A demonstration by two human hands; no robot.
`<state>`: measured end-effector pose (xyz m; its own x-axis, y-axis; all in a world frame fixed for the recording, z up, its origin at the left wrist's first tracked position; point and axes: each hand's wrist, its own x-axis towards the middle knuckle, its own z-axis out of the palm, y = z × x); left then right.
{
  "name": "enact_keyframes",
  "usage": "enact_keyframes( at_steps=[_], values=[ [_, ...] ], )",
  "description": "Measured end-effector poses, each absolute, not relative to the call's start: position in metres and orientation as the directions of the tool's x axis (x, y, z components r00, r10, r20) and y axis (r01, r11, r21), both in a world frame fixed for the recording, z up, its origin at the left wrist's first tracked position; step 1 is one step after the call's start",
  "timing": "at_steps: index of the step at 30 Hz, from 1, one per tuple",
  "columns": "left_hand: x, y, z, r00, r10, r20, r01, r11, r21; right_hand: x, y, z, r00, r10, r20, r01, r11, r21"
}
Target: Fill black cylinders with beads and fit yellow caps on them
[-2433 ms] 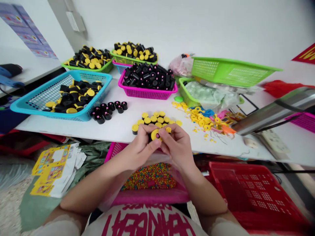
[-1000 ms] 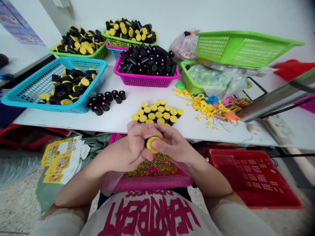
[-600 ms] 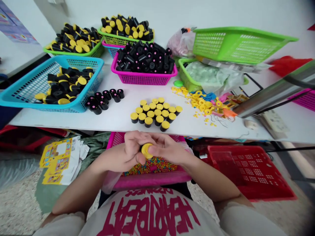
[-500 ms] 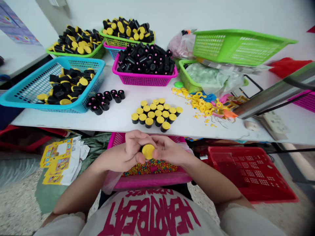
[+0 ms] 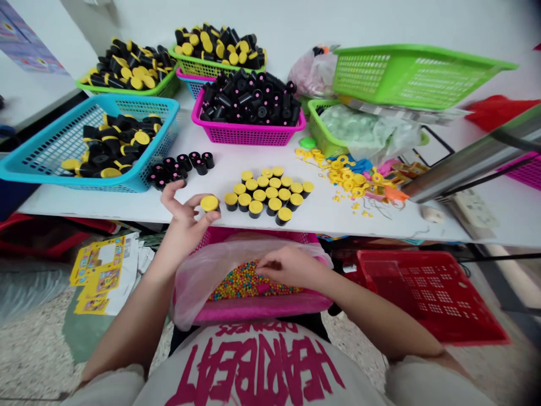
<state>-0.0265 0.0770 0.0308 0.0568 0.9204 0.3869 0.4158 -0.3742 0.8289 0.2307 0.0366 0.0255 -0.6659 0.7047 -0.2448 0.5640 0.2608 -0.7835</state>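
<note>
Left hand (image 5: 181, 217) pinches a capped tube (image 5: 209, 203) beside the capped cluster (image 5: 267, 192), right hand (image 5: 287, 266) bunched in beads (image 5: 239, 282); bare tubes (image 5: 180, 168) wait uncapped.

Single head view — looks forward and down, close above white table (image 5: 321, 217) front edge.

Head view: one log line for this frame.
left hand: holds yellow-capped tube at table edge, beside capped-tube cluster | right hand: touching coloured beads in pink basket
</note>
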Motion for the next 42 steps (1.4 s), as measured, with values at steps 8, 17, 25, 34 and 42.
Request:
enact_keyframes(
  at_steps=[8, 17, 25, 34, 42],
  values=[
    [-0.024, 0.11, 0.016, -0.023, 0.982, 0.188, 0.596, -0.137, 0.791, 0.211, 0.037, -0.027, -0.592, 0.686, -0.423, 0.806, 0.501, -0.315],
    [-0.02, 0.126, 0.024, 0.095, 0.932, 0.351, 0.531, -0.346, 0.773, 0.207, 0.035, -0.041, -0.57, 0.713, -0.408, 0.82, 0.464, -0.336],
    [-0.046, 0.154, 0.064, -0.074, 0.895, 0.439, 0.886, -0.144, 0.442, 0.207, 0.036, -0.037, -0.581, 0.717, -0.384, 0.809, 0.459, -0.367],
    [-0.035, 0.178, 0.049, -0.122, 0.863, 0.491, 0.962, -0.019, 0.272, 0.212, 0.016, 0.006, -0.625, 0.718, -0.306, 0.768, 0.493, -0.409],
    [-0.048, 0.177, 0.049, -0.054, 0.862, 0.504, 0.862, -0.214, 0.459, 0.319, 0.059, 0.054, -0.094, 0.989, 0.113, 0.747, 0.145, -0.649]
  ],
)
